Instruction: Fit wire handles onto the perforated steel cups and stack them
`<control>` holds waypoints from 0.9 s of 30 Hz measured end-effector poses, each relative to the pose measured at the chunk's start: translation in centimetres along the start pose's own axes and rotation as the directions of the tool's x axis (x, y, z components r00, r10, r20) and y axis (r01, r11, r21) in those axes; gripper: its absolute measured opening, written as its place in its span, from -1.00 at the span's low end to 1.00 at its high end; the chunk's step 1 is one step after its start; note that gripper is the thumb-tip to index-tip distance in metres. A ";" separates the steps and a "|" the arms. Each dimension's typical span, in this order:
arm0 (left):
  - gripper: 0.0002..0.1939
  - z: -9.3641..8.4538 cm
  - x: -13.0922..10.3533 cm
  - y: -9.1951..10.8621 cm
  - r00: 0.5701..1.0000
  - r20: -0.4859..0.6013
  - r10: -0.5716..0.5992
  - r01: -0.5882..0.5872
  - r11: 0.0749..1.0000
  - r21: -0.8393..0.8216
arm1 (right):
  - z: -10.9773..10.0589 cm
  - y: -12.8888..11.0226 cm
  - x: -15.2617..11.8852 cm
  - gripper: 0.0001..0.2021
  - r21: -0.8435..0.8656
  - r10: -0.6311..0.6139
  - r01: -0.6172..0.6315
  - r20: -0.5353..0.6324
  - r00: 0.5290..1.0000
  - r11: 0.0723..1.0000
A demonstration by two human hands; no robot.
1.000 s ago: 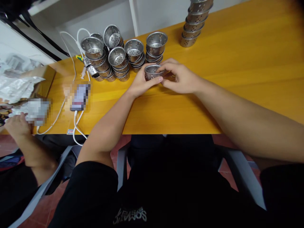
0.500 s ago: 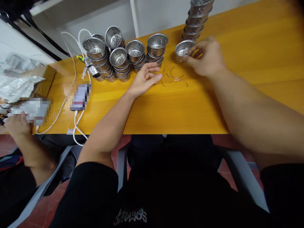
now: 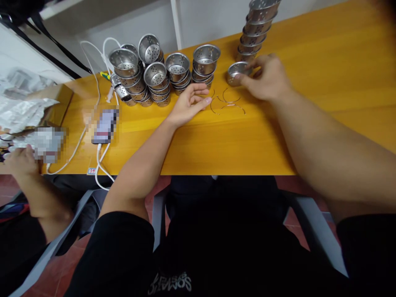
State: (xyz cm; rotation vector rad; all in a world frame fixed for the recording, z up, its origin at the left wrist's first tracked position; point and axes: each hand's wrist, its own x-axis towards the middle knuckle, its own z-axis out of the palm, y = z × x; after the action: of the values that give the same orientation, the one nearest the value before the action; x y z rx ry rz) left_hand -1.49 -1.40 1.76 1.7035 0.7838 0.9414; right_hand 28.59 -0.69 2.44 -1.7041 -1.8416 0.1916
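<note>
My right hand (image 3: 264, 78) grips a single perforated metal cup (image 3: 235, 75) by its right side, thumb in front and fingers at the rim. The cup is upright, low at the wooden table (image 3: 216, 144), just in front of a tall leaning stack of similar cups (image 3: 254, 29). My left hand (image 3: 190, 103) rests palm sideways with its fingers apart and holds nothing. Several thin curved wires (image 3: 230, 103) lie right of my left fingertips. Behind that hand stands a stack of cups (image 3: 206, 60).
More stacked cups (image 3: 156, 76) stand at the back left. A phone (image 3: 105, 126) with white cables lies left of my left arm. Another person's hand (image 3: 21, 161) is at the far left, by plastic bags (image 3: 24, 111) and a cardboard box (image 3: 63, 103).
My right hand has lowered the single cup slightly toward the table, away from the tall stack. My left hand has stayed nearly still.
</note>
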 end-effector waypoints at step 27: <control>-0.53 -0.5 0.1 -0.7 1.000 0.031 0.000 0.001 1.000 -0.023 | -5.7 -3.9 9.5 0.09 0.209 0.313 -0.291 -0.080 0.947 0.934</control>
State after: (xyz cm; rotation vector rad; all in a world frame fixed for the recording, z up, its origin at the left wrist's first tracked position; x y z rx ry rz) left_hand -1.92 -0.87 1.17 1.6942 0.7500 0.9185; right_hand 28.46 5.96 12.12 -1.8109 -1.4221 0.3819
